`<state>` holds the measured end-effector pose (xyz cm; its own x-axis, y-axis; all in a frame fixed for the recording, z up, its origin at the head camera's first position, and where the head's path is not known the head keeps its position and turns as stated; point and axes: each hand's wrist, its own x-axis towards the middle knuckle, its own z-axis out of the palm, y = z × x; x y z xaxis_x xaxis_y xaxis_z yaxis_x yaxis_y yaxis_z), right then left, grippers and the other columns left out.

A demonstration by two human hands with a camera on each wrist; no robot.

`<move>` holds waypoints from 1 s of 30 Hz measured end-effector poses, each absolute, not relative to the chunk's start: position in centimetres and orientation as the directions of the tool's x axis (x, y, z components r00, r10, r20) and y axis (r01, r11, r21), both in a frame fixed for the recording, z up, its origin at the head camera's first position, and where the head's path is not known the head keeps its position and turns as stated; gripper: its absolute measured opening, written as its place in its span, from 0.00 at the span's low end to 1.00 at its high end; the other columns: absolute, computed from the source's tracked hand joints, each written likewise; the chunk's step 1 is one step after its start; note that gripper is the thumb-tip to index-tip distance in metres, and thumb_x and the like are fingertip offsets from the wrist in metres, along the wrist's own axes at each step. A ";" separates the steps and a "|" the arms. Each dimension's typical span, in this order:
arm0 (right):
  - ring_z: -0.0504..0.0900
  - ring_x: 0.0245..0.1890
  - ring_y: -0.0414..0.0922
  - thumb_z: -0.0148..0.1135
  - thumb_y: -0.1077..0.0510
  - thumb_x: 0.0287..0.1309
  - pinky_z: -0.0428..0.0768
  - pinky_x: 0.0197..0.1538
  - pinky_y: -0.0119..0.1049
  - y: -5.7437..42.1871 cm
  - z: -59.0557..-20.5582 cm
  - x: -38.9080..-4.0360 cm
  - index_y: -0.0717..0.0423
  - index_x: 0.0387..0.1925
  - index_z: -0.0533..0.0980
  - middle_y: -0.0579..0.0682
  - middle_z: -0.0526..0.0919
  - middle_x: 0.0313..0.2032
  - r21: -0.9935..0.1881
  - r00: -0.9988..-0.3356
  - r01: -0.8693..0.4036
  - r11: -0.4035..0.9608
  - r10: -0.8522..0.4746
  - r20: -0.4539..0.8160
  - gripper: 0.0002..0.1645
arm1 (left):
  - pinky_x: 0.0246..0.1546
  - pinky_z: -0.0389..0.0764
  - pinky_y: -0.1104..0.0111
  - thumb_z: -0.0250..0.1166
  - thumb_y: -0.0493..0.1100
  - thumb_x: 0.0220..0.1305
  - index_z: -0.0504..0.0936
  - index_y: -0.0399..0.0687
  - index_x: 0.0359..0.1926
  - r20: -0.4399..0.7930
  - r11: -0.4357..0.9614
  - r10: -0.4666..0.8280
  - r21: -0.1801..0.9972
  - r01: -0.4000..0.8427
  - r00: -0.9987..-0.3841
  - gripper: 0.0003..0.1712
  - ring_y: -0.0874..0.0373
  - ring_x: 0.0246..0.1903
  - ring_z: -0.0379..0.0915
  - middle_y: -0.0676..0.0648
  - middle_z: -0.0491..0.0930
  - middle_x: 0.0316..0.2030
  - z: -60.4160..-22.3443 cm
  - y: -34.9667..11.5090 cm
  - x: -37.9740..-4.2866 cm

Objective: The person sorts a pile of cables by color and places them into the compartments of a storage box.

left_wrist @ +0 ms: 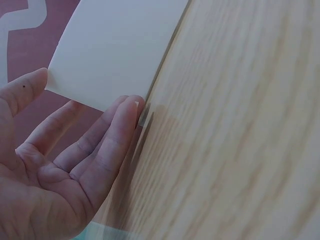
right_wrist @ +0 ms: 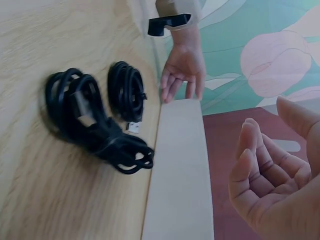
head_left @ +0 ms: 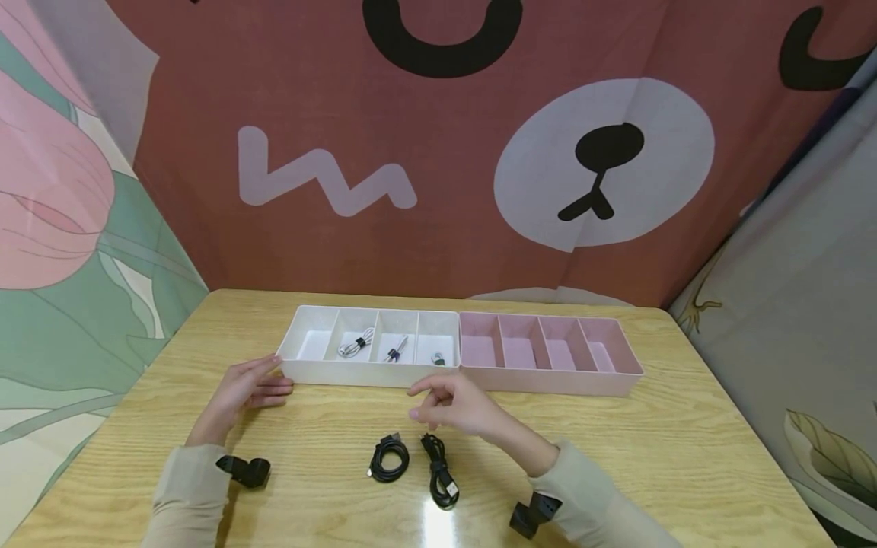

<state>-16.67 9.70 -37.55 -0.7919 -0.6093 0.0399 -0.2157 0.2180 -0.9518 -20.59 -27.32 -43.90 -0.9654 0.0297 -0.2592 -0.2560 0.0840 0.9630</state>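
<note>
My left hand [head_left: 244, 390] touches the left front corner of the white divided box [head_left: 370, 372]; in the left wrist view its fingertips [left_wrist: 131, 107] are right at the box's end. My right hand [head_left: 455, 403] hangs over the table just in front of the box, fingers loosely bent and nothing in them. Below it lies a bundled black cable [head_left: 441, 476] with a USB plug, its tie around the middle. Left of that is a round coil of black cable [head_left: 389, 460]. The right wrist view shows both bundles beside the box.
Inside the white box are a tied white cable [head_left: 355, 345], a short white piece with a dark tie [head_left: 396, 350] and a small item [head_left: 438, 358], each in its own compartment. A pink divided box [head_left: 548, 380] adjoins its right end. Printed cloth [head_left: 438, 251] hangs behind the wooden table.
</note>
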 end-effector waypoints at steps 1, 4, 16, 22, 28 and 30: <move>0.78 0.23 0.51 0.64 0.63 0.52 0.76 0.25 0.32 9.8 -37.7 -16.7 0.67 0.46 0.76 0.54 0.81 0.24 -0.951 -0.786 -0.220 0.219 -0.617 0.039 0.18 | 0.37 0.81 0.60 0.54 0.56 0.65 0.48 0.27 0.66 -0.258 0.084 0.031 0.964 -0.254 -0.966 0.44 0.54 0.34 0.81 0.42 0.82 0.33 -43.9 -27.3 -20.6; 0.78 0.24 0.45 0.64 0.62 0.52 0.74 0.25 0.29 10.1 -38.1 -16.7 0.66 0.46 0.76 0.54 0.81 0.24 -0.943 -0.776 -0.230 0.240 -0.630 0.029 0.18 | 0.37 0.81 0.60 0.53 0.56 0.65 0.48 0.28 0.66 -0.255 0.087 0.035 0.964 -0.251 -0.966 0.44 0.54 0.34 0.81 0.42 0.82 0.33 -44.0 -27.4 -20.6; 0.77 0.23 0.35 0.67 0.60 0.50 0.79 0.29 0.28 11.2 -39.9 -16.7 0.71 0.44 0.75 0.51 0.82 0.24 -0.901 -0.746 -0.306 0.307 -0.665 0.027 0.22 | 0.37 0.81 0.60 0.53 0.56 0.65 0.49 0.27 0.66 -0.259 0.085 0.024 0.963 -0.257 -0.965 0.44 0.54 0.33 0.81 0.42 0.82 0.33 -44.1 -27.4 -20.7; 0.78 0.23 0.35 0.68 0.59 0.49 0.79 0.30 0.29 11.8 -40.5 -16.7 0.68 0.45 0.75 0.49 0.82 0.24 -0.886 -0.742 -0.323 0.334 -0.670 0.018 0.23 | 0.37 0.81 0.60 0.54 0.56 0.65 0.50 0.27 0.66 -0.264 0.072 0.026 0.962 -0.262 -0.964 0.44 0.54 0.33 0.81 0.42 0.82 0.32 -44.1 -27.4 -20.8; 0.77 0.23 0.33 0.69 0.55 0.48 0.79 0.30 0.27 12.3 -41.2 -16.8 0.67 0.48 0.74 0.44 0.81 0.22 -0.834 -0.713 -0.392 0.389 -0.701 0.007 0.28 | 0.37 0.81 0.60 0.53 0.56 0.65 0.51 0.26 0.65 -0.259 0.070 0.030 0.964 -0.257 -0.965 0.43 0.54 0.33 0.80 0.42 0.82 0.32 -44.2 -27.4 -20.8; 0.76 0.22 0.32 0.69 0.53 0.47 0.78 0.29 0.26 12.5 -41.4 -16.8 0.66 0.50 0.73 0.42 0.80 0.21 -0.811 -0.700 -0.418 0.410 -0.714 0.000 0.30 | 0.37 0.81 0.60 0.53 0.56 0.65 0.51 0.26 0.65 -0.255 0.068 0.033 0.965 -0.253 -0.966 0.43 0.54 0.33 0.80 0.43 0.82 0.32 -44.2 -27.4 -20.7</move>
<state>-16.75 12.51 -41.44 -0.7002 -0.7140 0.0003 -0.4183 0.4098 -0.8106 -20.75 -27.44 -44.18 -0.9663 0.0331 -0.2555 -0.2529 0.0676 0.9651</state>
